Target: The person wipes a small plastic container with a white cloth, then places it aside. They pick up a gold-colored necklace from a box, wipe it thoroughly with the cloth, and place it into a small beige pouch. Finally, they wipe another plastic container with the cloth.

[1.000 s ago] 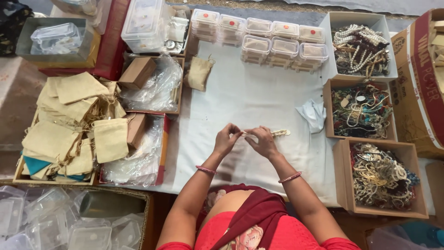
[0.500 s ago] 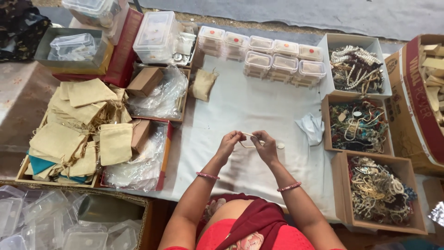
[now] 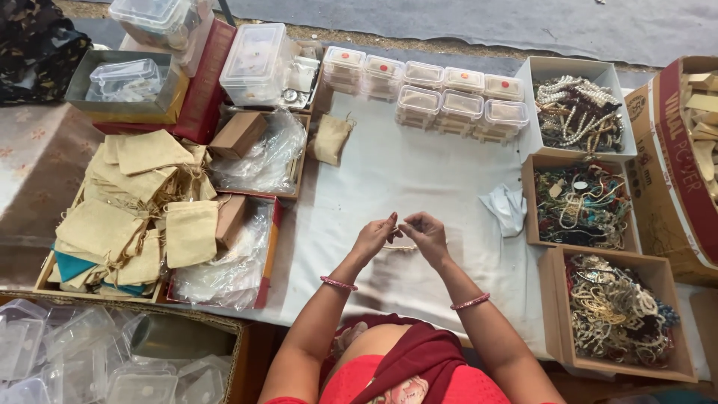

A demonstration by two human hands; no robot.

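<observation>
My left hand [image 3: 376, 238] and my right hand [image 3: 425, 235] meet over the middle of a white cloth [image 3: 404, 179], fingertips pinched together on a thin pale bracelet [image 3: 399, 247] that hangs just below them. Each wrist carries a pink bangle. The small piece is mostly hidden by my fingers. A crumpled white wrapper [image 3: 505, 209] lies on the cloth to the right of my hands.
Three cardboard boxes of jewellery stand at the right: pearls [image 3: 577, 111], mixed beads [image 3: 580, 207], bangles [image 3: 617, 314]. Small lidded plastic boxes [image 3: 441, 97] line the back. Beige drawstring pouches [image 3: 134, 202] pile at the left, empty clear containers [image 3: 67, 359] at the front left.
Both hands stay together on the same small piece and have shifted slightly toward me on the cloth; the camera view has tilted a little.
</observation>
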